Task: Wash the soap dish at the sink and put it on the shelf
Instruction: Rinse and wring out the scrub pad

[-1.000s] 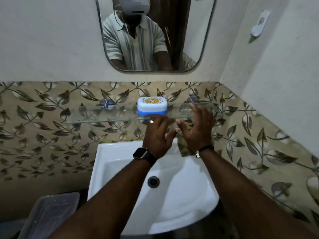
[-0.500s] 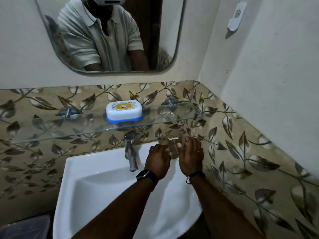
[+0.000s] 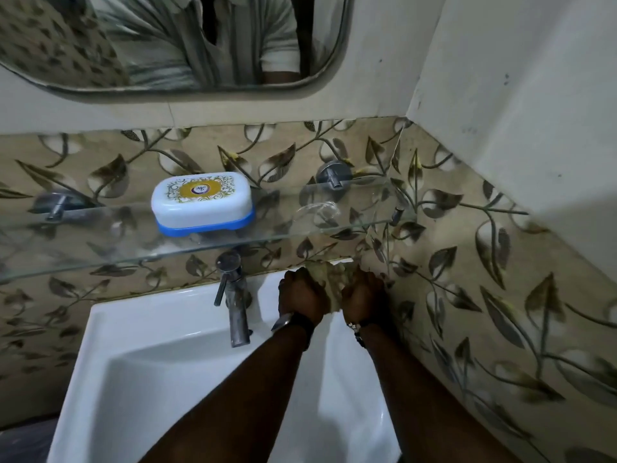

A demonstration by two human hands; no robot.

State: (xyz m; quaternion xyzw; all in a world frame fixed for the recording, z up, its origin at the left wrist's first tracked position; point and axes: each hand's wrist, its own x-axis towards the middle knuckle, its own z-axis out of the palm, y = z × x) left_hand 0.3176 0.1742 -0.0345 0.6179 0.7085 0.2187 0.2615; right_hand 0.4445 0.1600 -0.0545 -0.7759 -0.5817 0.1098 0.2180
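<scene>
The soap dish (image 3: 201, 202) sits on the glass shelf (image 3: 100, 252) at middle left – it looks light, hard and slippery (grab its long sides) – while left hand (image 3: 300, 295) and right hand (image 3: 362, 292) squeeze a cloth (image 3: 329, 284) together.

I saw a glossy white-and-blue plastic soap dish (image 3: 201, 202) on a clear, smooth glass shelf (image 3: 100, 248). The metal tap (image 3: 233, 295) looked dull and spotted; the white ceramic sink (image 3: 140, 379) shone, smooth and glossy.

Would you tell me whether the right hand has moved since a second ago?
Yes: the right hand dropped from the glass shelf edge to below it, over the sink rim.
</scene>
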